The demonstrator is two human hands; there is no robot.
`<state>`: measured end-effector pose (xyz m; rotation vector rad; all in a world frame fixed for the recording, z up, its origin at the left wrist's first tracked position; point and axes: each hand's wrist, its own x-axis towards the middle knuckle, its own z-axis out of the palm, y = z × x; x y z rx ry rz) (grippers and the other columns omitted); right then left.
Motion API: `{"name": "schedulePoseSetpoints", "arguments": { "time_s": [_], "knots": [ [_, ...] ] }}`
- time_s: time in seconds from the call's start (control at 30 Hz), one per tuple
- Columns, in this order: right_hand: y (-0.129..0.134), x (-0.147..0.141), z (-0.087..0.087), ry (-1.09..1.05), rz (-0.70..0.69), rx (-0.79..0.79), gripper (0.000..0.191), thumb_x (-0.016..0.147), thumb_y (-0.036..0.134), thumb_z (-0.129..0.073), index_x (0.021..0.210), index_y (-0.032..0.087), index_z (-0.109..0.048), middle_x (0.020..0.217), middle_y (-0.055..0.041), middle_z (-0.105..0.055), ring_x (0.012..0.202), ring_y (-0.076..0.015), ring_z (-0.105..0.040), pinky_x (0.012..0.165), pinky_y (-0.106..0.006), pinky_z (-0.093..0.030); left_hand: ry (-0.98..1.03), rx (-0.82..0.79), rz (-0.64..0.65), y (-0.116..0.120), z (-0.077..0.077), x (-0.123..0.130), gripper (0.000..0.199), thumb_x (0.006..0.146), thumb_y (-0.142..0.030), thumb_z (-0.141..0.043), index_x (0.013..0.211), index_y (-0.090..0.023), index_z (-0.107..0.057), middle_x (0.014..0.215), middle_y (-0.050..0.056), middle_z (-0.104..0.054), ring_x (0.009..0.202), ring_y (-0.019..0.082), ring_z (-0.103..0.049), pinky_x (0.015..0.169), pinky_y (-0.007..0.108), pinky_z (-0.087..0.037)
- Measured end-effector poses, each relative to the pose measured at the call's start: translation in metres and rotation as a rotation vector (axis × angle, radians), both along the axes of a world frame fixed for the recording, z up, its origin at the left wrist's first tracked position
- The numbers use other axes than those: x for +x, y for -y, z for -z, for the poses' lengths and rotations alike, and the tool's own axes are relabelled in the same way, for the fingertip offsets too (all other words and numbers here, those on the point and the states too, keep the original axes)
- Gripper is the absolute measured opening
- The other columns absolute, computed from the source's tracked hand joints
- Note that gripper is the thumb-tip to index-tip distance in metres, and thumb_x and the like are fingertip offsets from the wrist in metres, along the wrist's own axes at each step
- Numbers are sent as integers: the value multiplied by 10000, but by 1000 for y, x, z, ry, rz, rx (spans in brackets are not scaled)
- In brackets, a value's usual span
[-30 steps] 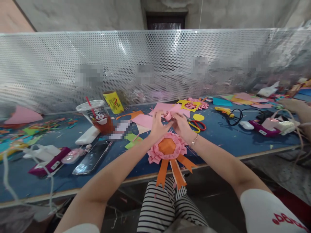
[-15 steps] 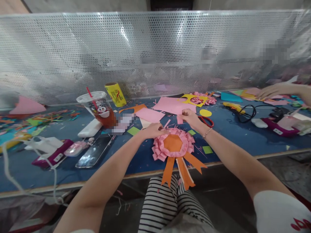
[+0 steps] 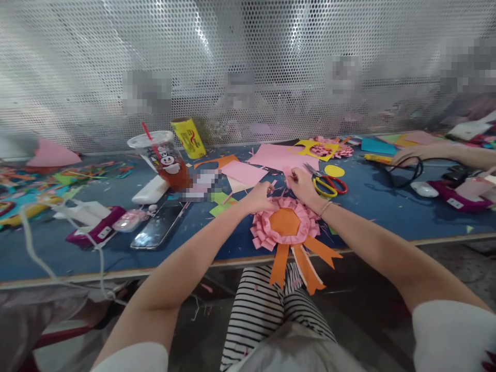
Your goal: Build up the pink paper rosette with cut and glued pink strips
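Note:
A rosette of folded pink paper point(image 3: 263, 230) with an orange centre point(image 3: 284, 221) and orange ribbon tails lies at the table's front edge, its tails hanging over. At its upper left rim is my left hand point(image 3: 262, 197), fingers curled together; what they pinch is too small to make out. Just above the rosette, my right hand point(image 3: 305, 187) pinches a small piece of pink paper point(image 3: 289, 179). Beside its wrist lie scissors point(image 3: 326, 186) with red and yellow handles. Behind both hands are pink sheets point(image 3: 267, 157) and a yellow paper disc point(image 3: 334, 171).
On the left stand a drink cup point(image 3: 165, 160) and a yellow tube point(image 3: 188, 138), near a phone point(image 3: 157, 227) and a purple glue gun point(image 3: 98, 230) with white cable. Another person's hand point(image 3: 411, 154) reaches in at right near black cable. A perforated metal screen point(image 3: 248, 62) borders the back.
The view has tilted down. My left hand has shifted slightly up from the rosette's rim. My right hand has uncovered more of the scissors. The other person's hand has moved to the left.

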<state>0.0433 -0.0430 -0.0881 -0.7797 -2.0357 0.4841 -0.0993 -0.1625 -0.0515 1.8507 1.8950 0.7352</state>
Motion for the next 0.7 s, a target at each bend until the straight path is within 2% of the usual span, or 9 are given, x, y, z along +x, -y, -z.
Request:
{"name": "schedulePoseSetpoints", "arguments": {
  "time_s": [0.13,0.27,0.37,0.57,0.7],
  "knots": [
    [-1,0,1,-30,15,35,67,765,248,-414,718,201,-401,680,-10,-489,654,-143,-459,638,-265,-358,299,-61,-34,-1,-6,0,595,470,-264,-757,1013,-137,-547,1113,117,-554,1015,251,-528,835,351,-433],
    [-1,1,-1,-53,13,7,74,772,256,-406,730,197,-414,700,-11,-501,666,-142,-474,637,-264,-362,682,-196,-136,-3,-11,-5,582,456,-198,-787,984,-132,-552,1007,116,-600,840,183,-599,725,298,-469],
    [-1,1,-2,-55,25,13,74,770,259,-412,729,197,-412,695,-8,-495,655,-138,-462,637,-265,-358,875,-278,-152,-3,-13,-7,570,435,-159,-805,950,-127,-563,863,83,-643,708,150,-618,666,274,-479],
    [-1,1,-1,-56,47,35,106,766,272,-429,698,207,-380,663,3,-464,625,-134,-432,619,-267,-351,885,-395,-133,1,-17,-3,608,478,-150,-794,1034,-117,-549,612,16,-627,503,120,-573,526,250,-476],
    [1,0,-1,-65,26,30,86,773,259,-427,710,206,-404,673,-8,-506,641,-143,-474,636,-277,-377,891,-441,-48,2,-16,-2,603,500,-111,-765,1064,-120,-553,675,36,-652,606,137,-619,574,242,-496]
  ]
}}
